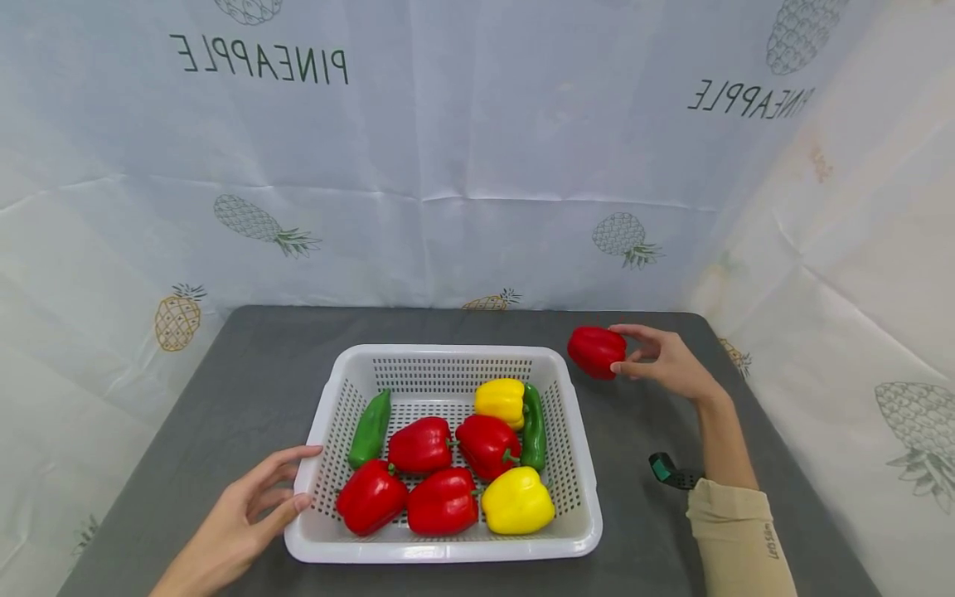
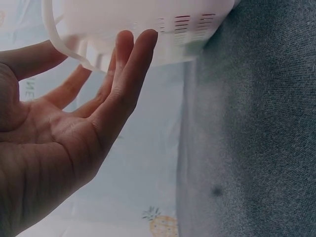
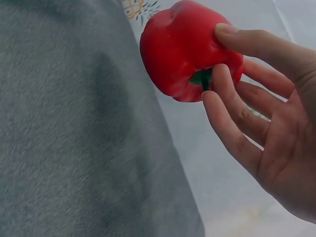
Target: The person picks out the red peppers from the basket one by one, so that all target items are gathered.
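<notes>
My right hand (image 1: 666,361) holds a red bell pepper (image 1: 594,352) at the back right of the table, beyond the basket's right corner. In the right wrist view, the thumb presses one side of the pepper (image 3: 185,47) and fingertips sit by its green stem. My left hand (image 1: 249,514) grips the left rim of a white plastic basket (image 1: 440,550), thumb over the edge and fingers along the outer wall. Inside the basket lie several red bell peppers (image 1: 442,502), two yellow bell peppers (image 1: 518,502) and two long green peppers (image 1: 370,428).
The basket stands on a dark grey table (image 1: 627,514). A white curtain (image 1: 418,166) printed with pineapples hangs behind and on both sides. A dark strap with a green part (image 1: 662,468) sticks out from the right wrist, near the beige sleeve (image 1: 739,539).
</notes>
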`<state>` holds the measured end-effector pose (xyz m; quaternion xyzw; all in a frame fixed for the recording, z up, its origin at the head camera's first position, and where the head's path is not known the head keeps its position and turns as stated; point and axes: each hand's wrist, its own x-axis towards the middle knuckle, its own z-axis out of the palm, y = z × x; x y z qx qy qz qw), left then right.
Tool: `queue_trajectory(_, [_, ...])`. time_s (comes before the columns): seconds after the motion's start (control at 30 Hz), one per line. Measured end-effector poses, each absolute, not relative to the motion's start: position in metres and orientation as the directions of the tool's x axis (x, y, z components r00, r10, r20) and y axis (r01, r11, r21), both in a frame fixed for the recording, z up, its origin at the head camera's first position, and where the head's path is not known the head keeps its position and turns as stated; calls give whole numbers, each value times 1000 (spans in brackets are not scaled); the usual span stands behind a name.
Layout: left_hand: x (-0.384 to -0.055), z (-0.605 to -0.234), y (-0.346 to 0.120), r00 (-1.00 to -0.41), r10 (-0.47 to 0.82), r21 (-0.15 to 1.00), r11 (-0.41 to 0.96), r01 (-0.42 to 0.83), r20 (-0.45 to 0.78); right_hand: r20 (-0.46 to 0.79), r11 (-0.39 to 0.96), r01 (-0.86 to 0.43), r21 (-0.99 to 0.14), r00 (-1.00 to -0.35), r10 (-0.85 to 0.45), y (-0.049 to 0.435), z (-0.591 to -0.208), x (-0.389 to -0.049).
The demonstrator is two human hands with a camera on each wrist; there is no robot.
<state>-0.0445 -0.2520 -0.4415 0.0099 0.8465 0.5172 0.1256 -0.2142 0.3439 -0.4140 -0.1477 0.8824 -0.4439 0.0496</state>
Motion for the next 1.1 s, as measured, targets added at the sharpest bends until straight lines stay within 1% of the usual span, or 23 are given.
queue_trajectory(0.27, [-44, -442, -251, -973, 136, 880, 464, -102, -184, 7, 595, -205, -777, -948, -317, 346, -428, -216])
queue_trajectory(0.53, [-44, -443, -250, -964, 122, 884, 439, -160, -235, -53, 614, -162, -772, -947, -316, 344, -433, -219])
queue_trajectory(0.7, [-44, -444, -250, -964, 120, 887, 432, -165, -238, -60, 636, -166, -753, -946, -318, 345, -435, -220])
queue_trajectory(0.93, [-41, -447, -250, -974, 125, 906, 406, -124, -190, -54, 677, -187, -712, -946, -319, 343, -439, -224])
queue_trajectory(1.1, [-42, -447, -249, -969, 108, 900, 407, -160, -221, -60, 692, -171, -701, -953, -296, 337, -443, -226])
